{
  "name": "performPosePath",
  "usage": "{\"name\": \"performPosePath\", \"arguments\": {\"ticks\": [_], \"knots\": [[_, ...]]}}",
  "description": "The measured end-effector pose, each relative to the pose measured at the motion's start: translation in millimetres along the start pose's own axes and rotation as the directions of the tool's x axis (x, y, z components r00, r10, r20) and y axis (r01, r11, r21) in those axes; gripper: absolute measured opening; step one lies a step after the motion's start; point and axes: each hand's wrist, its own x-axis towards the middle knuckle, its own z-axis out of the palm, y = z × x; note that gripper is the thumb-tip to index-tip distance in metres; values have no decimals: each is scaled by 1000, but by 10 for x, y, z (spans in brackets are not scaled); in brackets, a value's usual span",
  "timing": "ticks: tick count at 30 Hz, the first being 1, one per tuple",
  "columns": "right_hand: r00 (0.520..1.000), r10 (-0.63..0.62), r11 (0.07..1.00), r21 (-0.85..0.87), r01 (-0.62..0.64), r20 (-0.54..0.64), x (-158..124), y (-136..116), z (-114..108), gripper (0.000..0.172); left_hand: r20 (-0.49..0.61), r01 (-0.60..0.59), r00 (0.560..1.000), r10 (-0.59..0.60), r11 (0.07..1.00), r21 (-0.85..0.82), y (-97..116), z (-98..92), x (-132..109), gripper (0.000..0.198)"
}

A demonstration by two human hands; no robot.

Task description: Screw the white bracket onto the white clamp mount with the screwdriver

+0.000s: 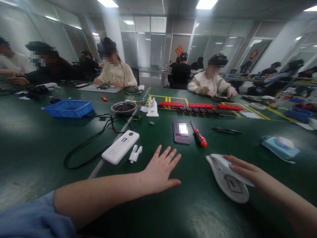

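Note:
My left hand point(162, 170) is open, palm down on the green table with the fingers spread, holding nothing. My right hand point(245, 170) lies along a raised white part of a teardrop-shaped plastic housing point(231, 183), and its thumb is hidden. The housing has a recessed rectangle near its wide end. Ahead of my left hand are a phone point(182, 137) and a red-and-black screwdriver point(199, 137). To its left lie a small white forked plastic piece point(135, 154) and a long white device point(121, 147) marked 17.
A black cable point(81, 167) loops at left near a blue tray point(69, 109) and a metal bowl point(124, 108). Tweezers point(226, 131) and a light-blue device point(279, 148) lie at right. Red strips point(201, 105) line the middle; co-workers sit beyond.

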Motion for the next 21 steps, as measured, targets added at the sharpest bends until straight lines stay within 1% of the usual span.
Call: {"name": "performPosePath", "arguments": {"ticks": [2,3,6,9,13,15,17,18,19,20,21], "knots": [[998,-6,999,41,4,57,-52,-148,160,53,13,-18,1000,19,998,-65,40,-2,-14,75],[998,-14,998,55,11,64,-73,-223,245,52,10,-14,1000,15,996,-94,46,-8,-15,76],[998,-63,993,98,62,14,-103,-436,508,56,-9,13,1000,-14,984,-176,29,-32,0,81],[989,-143,974,172,146,-30,-92,-636,770,62,-28,57,997,-66,970,-236,-14,-44,22,86],[970,-241,924,296,242,-38,-50,-926,1109,64,-88,128,984,-153,961,-245,-102,-52,39,89],[962,-271,895,363,258,-15,-33,-1052,1256,63,-99,150,979,-178,959,-241,-154,-54,43,90],[961,-277,876,412,253,0,-28,-1107,1346,58,-91,164,977,-190,956,-242,-207,-46,48,87],[955,-292,863,417,285,-49,-32,-1097,1357,54,-85,170,977,-195,955,-244,-233,-37,50,85],[931,-330,838,405,366,-158,-44,-1059,1343,50,-80,178,976,-203,953,-246,-258,-26,53,82],[864,-397,798,349,491,-309,-62,-997,1306,43,-75,186,975,-210,951,-248,-282,-15,56,80],[748,-494,739,238,630,-443,-89,-918,1250,35,-70,193,974,-216,949,-251,-304,-4,60,80]]}}
